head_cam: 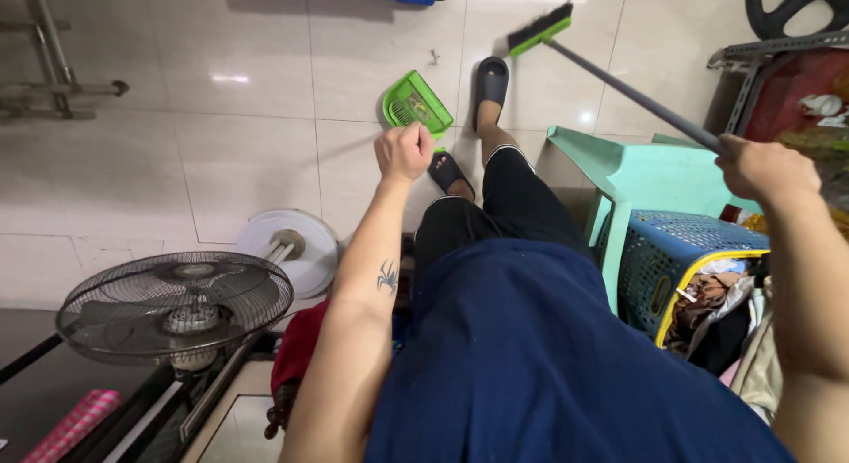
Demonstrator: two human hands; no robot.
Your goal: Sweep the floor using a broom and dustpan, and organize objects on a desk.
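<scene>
My left hand (403,152) is closed around the handle of a green dustpan (416,102), which hangs tilted above the white tiled floor. My right hand (766,167) grips the grey pole of a broom (619,83); its green head with dark bristles (540,30) rests on the floor ahead of my feet. I wear dark slippers (491,81) and black shorts, one foot forward next to the dustpan.
A black standing fan (175,304) with a white round base (296,242) stands at the left. A mint plastic chair (637,176), a blue basket (672,251) and a yellow-rimmed bin of clothes (716,308) crowd the right. A metal rack (53,65) is at far left.
</scene>
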